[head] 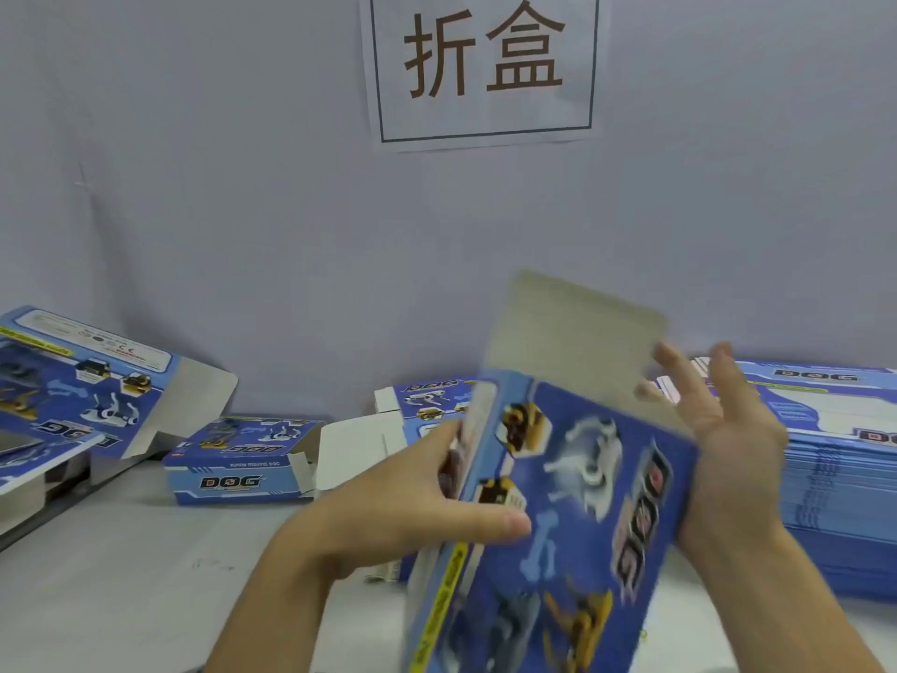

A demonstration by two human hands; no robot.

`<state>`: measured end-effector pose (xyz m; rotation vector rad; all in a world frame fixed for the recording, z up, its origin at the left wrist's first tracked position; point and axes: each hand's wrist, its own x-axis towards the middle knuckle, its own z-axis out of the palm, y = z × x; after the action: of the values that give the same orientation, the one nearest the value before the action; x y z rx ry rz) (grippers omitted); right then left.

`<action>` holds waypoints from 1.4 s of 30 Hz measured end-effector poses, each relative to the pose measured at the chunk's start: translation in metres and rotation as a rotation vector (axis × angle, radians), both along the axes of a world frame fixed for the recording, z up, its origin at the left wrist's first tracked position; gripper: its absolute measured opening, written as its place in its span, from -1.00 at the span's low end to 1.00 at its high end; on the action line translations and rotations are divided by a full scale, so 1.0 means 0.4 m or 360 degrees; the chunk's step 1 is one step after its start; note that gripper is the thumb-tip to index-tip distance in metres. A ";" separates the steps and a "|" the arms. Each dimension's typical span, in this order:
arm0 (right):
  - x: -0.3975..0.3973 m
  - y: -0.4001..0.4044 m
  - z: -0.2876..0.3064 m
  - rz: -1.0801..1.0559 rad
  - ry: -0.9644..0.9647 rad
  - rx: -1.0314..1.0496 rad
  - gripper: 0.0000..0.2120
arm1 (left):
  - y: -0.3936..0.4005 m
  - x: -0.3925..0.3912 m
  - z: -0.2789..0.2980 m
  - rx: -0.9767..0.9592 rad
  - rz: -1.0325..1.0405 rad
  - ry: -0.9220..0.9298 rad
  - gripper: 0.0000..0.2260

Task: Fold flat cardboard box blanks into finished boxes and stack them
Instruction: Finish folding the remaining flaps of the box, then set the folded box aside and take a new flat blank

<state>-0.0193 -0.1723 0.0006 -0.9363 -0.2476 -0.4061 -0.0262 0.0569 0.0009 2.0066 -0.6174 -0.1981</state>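
I hold a blue printed box [573,517] upright in front of me, its dog-picture face toward me and a grey cardboard flap sticking up at its far end. My left hand [403,507] grips the box's left side, thumb across the printed face and fingers behind the edge. My right hand [723,444] presses against the box's right side with its fingers spread and straight, near the raised flap. The picture is blurred by motion.
A tall stack of flat blue blanks [835,468] lies at the right. A folded box [242,463] lies on the white table [121,590] at centre left, another [427,395] behind my hands. More folded boxes [82,386] pile up at the far left. A paper sign [485,65] hangs on the grey wall.
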 end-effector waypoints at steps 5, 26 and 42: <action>0.007 -0.041 -0.003 0.0006 0.0170 -0.0056 -0.56 | 0.060 -0.003 0.018 -0.0423 0.0115 -0.0235 -0.56; 0.069 0.052 -0.087 -0.0192 0.0528 -0.1233 -0.85 | -0.019 0.093 -0.078 0.1052 0.1140 -0.0963 -0.64; 0.047 0.082 -0.054 0.0147 0.0119 -0.0645 -0.58 | -0.058 0.029 -0.026 0.0461 0.1343 -0.1832 -0.86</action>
<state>-0.0005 -0.1396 -0.0209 -1.3293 -0.3100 -0.2380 -0.0144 0.0337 -0.0095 2.3593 -0.3429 1.5200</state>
